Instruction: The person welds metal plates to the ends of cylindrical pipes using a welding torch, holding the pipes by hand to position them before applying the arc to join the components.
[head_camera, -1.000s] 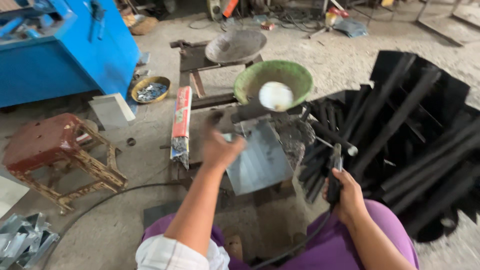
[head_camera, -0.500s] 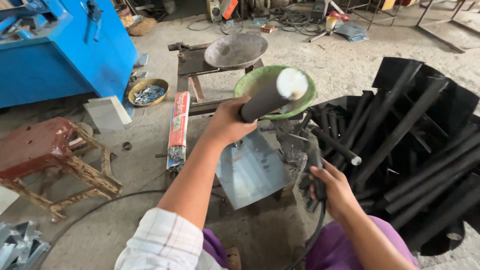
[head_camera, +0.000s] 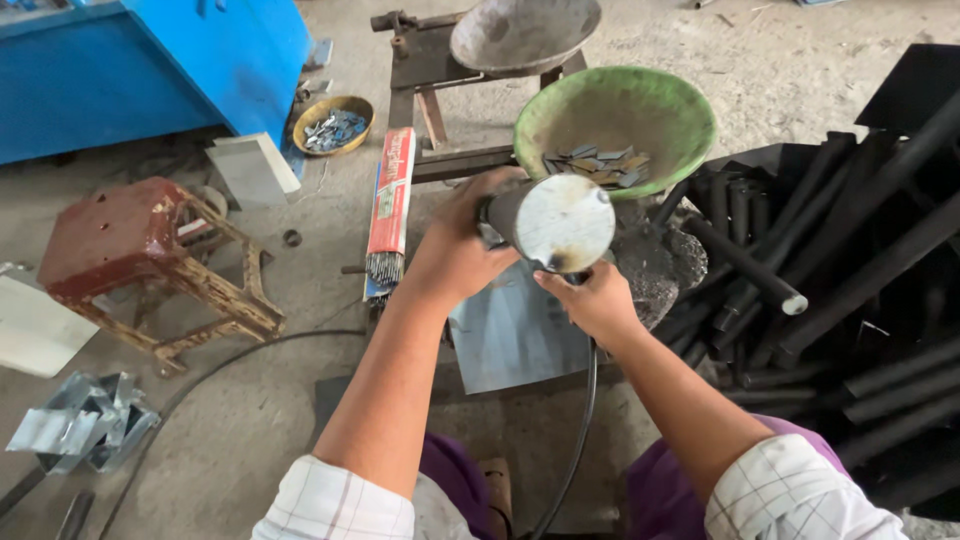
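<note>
My left hand (head_camera: 455, 250) grips a thick dark metal pipe (head_camera: 563, 222) and holds it up, its flat, pale round end cap facing the camera. My right hand (head_camera: 600, 300) is just below that end, fingers touching its lower edge. It is closed on a dark tool whose black cable (head_camera: 580, 430) hangs down between my knees; the tool itself is mostly hidden. A grey metal sheet (head_camera: 515, 335) lies on the floor under both hands.
A green bowl (head_camera: 615, 125) of small metal pieces sits just beyond the pipe, with a grey pan (head_camera: 520, 30) behind it. Black tubes (head_camera: 800, 260) are piled on the right. A welding-rod packet (head_camera: 390, 200), red stool (head_camera: 140, 240), yellow bowl (head_camera: 333, 125) and blue machine (head_camera: 150, 60) are on the left.
My left hand has picked up the pipe and raised it toward the camera. My right hand has come in from the right, with its cabled tool, to the pipe's end.
</note>
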